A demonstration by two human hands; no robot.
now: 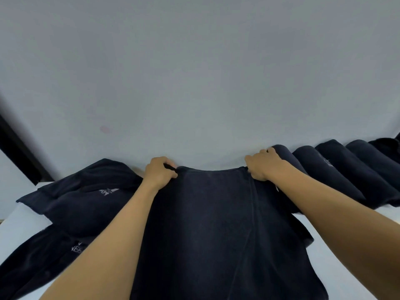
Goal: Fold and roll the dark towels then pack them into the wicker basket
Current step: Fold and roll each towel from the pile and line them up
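Note:
A dark navy towel lies spread on the white table in front of me, running from its far edge down to the bottom of the view. My left hand grips the towel's far left corner. My right hand grips its far right corner. Several rolled dark towels lie side by side at the right. A heap of unfolded dark towels with pale logos lies at the left. No wicker basket is in view.
The white table shows at the left and lower right. A plain grey wall fills the upper view just beyond the towel's far edge. A black strip runs diagonally at the far left.

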